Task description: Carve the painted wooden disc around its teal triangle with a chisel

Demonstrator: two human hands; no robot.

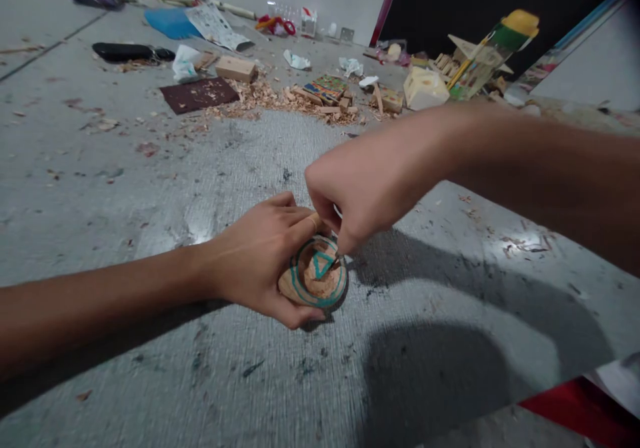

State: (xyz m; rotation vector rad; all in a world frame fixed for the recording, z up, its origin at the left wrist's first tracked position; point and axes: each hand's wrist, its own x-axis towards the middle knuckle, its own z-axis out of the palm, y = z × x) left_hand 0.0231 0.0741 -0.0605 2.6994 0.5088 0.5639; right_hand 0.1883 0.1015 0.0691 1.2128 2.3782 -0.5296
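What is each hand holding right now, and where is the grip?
Left hand grips the wooden disc by its rim. Right hand pinches a small tool, mostly hidden, tip on the disc's face.

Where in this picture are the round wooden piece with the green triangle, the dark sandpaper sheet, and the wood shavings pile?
Round wooden piece [315,276]: head view, painted top face.
Sandpaper sheet [199,94]: head view, sheet's middle.
Shavings pile [265,97]: head view, heap's centre.
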